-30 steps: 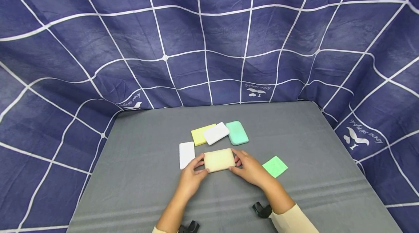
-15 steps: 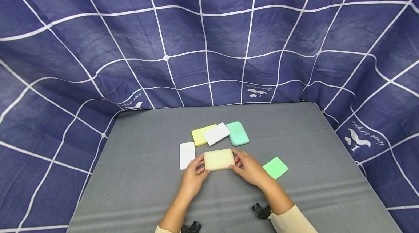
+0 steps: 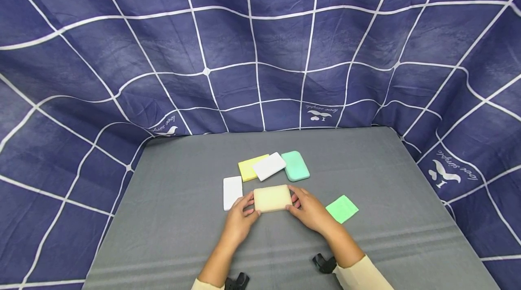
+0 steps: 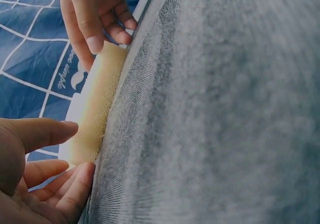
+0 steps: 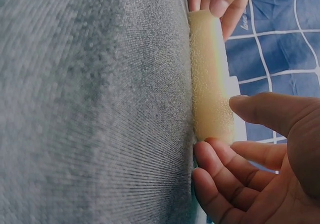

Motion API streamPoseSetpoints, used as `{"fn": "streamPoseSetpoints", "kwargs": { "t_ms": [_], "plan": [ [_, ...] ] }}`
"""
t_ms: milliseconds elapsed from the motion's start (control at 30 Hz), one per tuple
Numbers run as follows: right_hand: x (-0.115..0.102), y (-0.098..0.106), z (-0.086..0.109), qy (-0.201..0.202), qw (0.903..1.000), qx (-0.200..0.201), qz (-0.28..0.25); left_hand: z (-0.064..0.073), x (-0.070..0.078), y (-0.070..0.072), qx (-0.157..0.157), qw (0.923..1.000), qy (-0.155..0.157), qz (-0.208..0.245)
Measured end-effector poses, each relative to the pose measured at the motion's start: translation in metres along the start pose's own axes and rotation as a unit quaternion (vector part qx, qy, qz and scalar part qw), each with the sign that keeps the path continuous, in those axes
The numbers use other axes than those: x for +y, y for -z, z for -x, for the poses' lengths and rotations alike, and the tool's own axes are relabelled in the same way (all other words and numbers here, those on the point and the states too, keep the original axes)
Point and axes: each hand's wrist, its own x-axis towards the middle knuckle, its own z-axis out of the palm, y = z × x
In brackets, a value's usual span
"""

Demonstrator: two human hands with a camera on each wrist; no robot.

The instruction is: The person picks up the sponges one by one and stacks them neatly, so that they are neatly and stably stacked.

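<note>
A pale yellow sponge (image 3: 273, 198) lies flat on the grey cloth, with a hand at each short end. My left hand (image 3: 239, 222) holds its left end between thumb and fingers; in the left wrist view its fingertips (image 4: 84, 173) sit against that end, low by the cloth. At the opposite end my right hand (image 3: 310, 210) holds it the same way, its thumb (image 5: 240, 105) at the upper edge in the right wrist view. Just left of the sponge lies a white block (image 3: 232, 193). The sponge's underside is hidden.
Behind the sponge, a second white block (image 3: 269, 166) overlaps a yellow rectangle (image 3: 247, 168). A mint-green rounded piece (image 3: 295, 166) lies beside them. A bright green square (image 3: 342, 209) is right of my right hand. A blue checked curtain (image 3: 281, 45) surrounds the grey table (image 3: 175, 226).
Both hands keep their places at the sponge's ends. The whole view shifts only very slightly, and the pieces on the table stay where they were.
</note>
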Motion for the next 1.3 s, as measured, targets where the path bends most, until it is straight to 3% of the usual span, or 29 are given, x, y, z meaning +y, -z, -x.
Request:
{"fn": "streamPoseSetpoints", "kwargs": {
  "t_ms": [167, 433, 700, 1300],
  "plan": [
    [-0.001, 0.0, 0.001, 0.0, 1.0, -0.001, 0.003, 0.001, -0.003, 0.0, 0.009, 0.9999, -0.011, -0.006],
    [-0.001, 0.004, 0.007, -0.005, 0.9999, 0.0, -0.01, 0.002, -0.002, 0.0, -0.005, 0.9998, -0.014, -0.016],
    [0.003, 0.016, 0.011, -0.033, 0.9988, 0.01, -0.034, 0.001, -0.004, -0.001, 0.003, 0.9996, -0.024, -0.012],
    [0.03, 0.039, 0.032, -0.018, 0.9963, 0.076, -0.037, 0.002, -0.001, -0.001, 0.001, 0.9999, -0.009, -0.011]
  ]
}}
